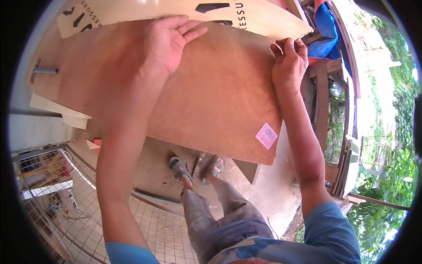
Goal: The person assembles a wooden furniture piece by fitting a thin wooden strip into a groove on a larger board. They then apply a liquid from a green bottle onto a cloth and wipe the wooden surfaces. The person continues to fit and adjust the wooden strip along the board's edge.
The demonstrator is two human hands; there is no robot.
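Note:
A large reddish-brown plywood sheet [211,92] spreads in front of me, a pink square label [267,135] near its close right corner. My left hand [169,42] lies at its far edge, fingers stretched and partly spread, gripping nothing that I can see. At the far right corner, my right hand [291,64] has its fingers bent and closed round the sheet's edge; the fingertips are partly hidden. Just beyond both hands is a pale board [167,9] with dark printed marks, its right end close to my right fingertips.
A metal wire-mesh panel [88,202] stands at the lower left. A grey rod [46,70] sticks out by the sheet's left end. Blue tarp [324,33] and timber framing [322,105] line the right side, with green plants [380,185] beyond. My sandalled feet [180,169] are on the floor below.

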